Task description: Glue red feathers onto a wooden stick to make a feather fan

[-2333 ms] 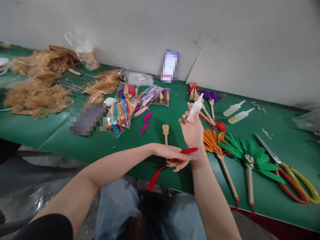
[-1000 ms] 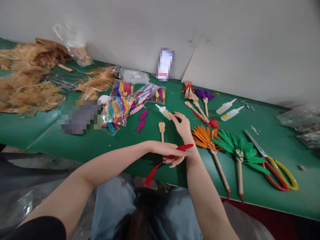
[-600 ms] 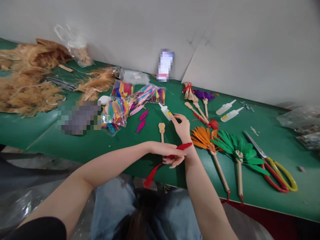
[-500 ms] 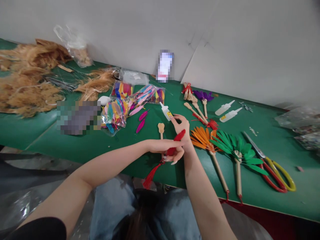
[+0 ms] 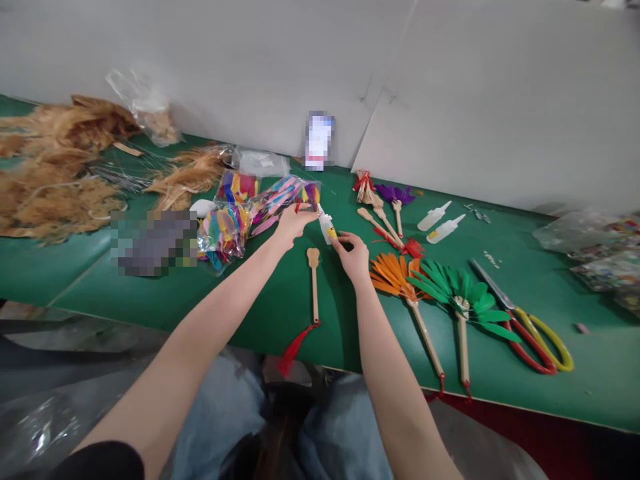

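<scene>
In the head view my right hand (image 5: 354, 257) grips a small white glue bottle (image 5: 327, 228) with a yellow label, its nozzle tilted up and left. My left hand (image 5: 291, 225) is closed at the nozzle tip, thumb and finger pinched together. A bit of red feather (image 5: 298, 208) shows at its fingers; most of it is hidden. Below both hands a wooden stick (image 5: 315, 287) with a bear-head-shaped top lies on the green table. From its lower end a red tassel (image 5: 294, 352) hangs over the front edge.
Bags of coloured feathers (image 5: 225, 230) and a blurred dark object (image 5: 157, 243) lie left. To the right are an orange feather fan (image 5: 397, 277), a green feather fan (image 5: 460, 293), scissors (image 5: 525, 327) and spare glue bottles (image 5: 445, 229). A phone (image 5: 319, 140) leans on the wall.
My left hand has moved from across my right wrist forward and left to the bottle's nozzle, uncovering the wooden stick. The red feather went with it. My right hand still holds the bottle.
</scene>
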`<state>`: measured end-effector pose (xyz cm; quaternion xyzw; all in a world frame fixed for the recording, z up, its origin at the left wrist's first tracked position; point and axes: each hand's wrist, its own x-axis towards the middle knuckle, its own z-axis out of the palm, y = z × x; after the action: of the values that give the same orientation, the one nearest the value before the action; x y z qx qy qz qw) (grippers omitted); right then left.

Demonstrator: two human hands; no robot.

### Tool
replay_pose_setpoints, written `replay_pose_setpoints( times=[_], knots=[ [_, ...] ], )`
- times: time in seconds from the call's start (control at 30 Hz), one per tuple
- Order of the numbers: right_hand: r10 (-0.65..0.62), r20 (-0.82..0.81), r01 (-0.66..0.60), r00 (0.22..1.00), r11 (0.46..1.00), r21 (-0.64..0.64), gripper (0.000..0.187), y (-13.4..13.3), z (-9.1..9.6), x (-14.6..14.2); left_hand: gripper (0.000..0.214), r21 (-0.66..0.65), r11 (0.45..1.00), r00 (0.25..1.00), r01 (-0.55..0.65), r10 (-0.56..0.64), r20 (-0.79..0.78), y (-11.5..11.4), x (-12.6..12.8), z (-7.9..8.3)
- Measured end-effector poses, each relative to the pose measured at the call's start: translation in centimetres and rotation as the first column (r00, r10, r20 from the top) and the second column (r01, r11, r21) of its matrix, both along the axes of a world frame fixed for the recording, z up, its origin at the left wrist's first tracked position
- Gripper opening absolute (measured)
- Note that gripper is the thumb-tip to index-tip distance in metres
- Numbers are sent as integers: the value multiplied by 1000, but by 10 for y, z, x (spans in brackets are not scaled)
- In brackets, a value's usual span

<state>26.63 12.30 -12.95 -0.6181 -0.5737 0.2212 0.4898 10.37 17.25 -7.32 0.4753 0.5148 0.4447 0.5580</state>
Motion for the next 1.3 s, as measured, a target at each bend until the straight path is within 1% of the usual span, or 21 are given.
replay_pose_setpoints(
  times=[0.1,0.2,0.27,0.33,0.4,0.47,0.57,0.77,0.83,0.93,1.0,1.03,1.1,1.13,1.17,1.23,1.3],
  knots=[
    [5,12,-6,1000,1000,9,22,1,-2,1,25,-110,990,995,84,-77,63,4,17,-5],
    [25,36,-25,999,1000,12,21,2,-3,2,23,-120,983,989,138,-131,64,6,27,-9],
    [45,49,-46,998,999,12,21,4,-4,4,25,-69,988,989,138,-134,66,7,29,-12],
    [54,34,-55,998,998,25,23,6,-4,7,37,57,990,990,126,-129,54,9,30,-14],
    [35,-23,-34,999,998,52,29,8,-4,10,53,193,971,989,139,-147,24,11,29,-17],
    [-1,-105,10,995,997,80,37,10,-4,13,62,270,944,982,190,-189,-29,13,27,-19],
    [-28,-188,50,982,992,113,45,10,-3,16,65,289,919,963,266,-240,-124,13,23,-22],
    [-72,-204,94,976,991,99,52,8,3,18,74,299,902,938,312,-242,-249,12,12,-26],
    [-47,-209,66,977,994,85,54,5,6,19,78,292,899,932,326,-254,-257,10,6,-26],
    [52,-188,-46,981,998,38,57,-7,13,17,80,289,904,942,314,-257,-218,4,-7,-24],
    [132,-137,-133,982,991,1,58,-22,16,14,70,284,923,961,260,-220,-167,-2,-17,-23],
    [175,-104,-177,979,984,-15,58,-30,17,11,62,281,936,975,210,-178,-137,-5,-22,-23],
    [262,-28,-263,965,964,-41,57,-49,18,6,45,278,957,994,82,-60,-88,-14,-30,-24],
    [303,12,-302,953,952,-53,56,-58,17,3,38,284,959,997,10,12,-78,-20,-33,-24],
    [342,55,-338,938,939,-65,55,-66,15,0,33,299,953,993,-52,81,-86,-26,-35,-24],
    [405,154,-397,901,914,-83,53,-79,11,-5,25,352,929,971,-118,182,-155,-44,-37,-24],
    [429,248,-421,868,903,-88,52,-87,7,-9,23,423,900,938,-105,231,-259,-68,-37,-23]
  ],
)
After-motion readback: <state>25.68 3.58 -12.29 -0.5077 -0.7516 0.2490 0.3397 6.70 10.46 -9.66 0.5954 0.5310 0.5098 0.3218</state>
